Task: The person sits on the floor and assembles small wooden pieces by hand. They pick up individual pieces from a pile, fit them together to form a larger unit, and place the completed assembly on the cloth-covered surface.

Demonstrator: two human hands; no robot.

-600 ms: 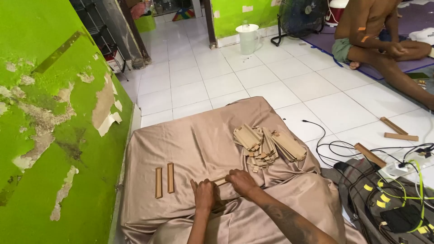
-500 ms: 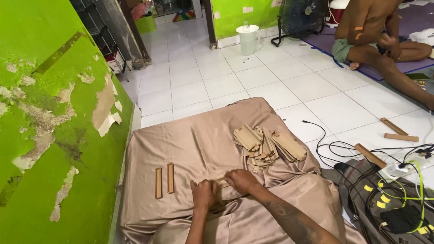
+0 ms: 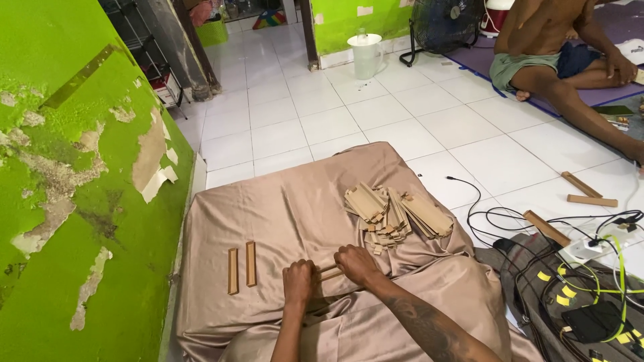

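Observation:
My left hand (image 3: 299, 284) and my right hand (image 3: 356, 263) both grip a thin wooden strip (image 3: 328, 271) lying between them on the beige satin cloth (image 3: 295, 201). The strip's ends are hidden inside my fists. Left of my hands two similar wooden strips (image 3: 241, 267) lie side by side on the cloth. A heap of several short wooden pieces (image 3: 394, 212) sits just beyond my right hand.
A green peeling wall (image 3: 74, 201) runs along the left. Black cables and a power strip (image 3: 590, 249) lie at the right, with loose wooden sticks (image 3: 582, 190) on the white tiles. Another person (image 3: 557, 60) sits on a purple mat at the back right, near a fan (image 3: 439, 23) and a white jug (image 3: 366, 55).
My hands have stayed together on the strip, shifting only slightly. The seated person at the back right has changed leg and arm position.

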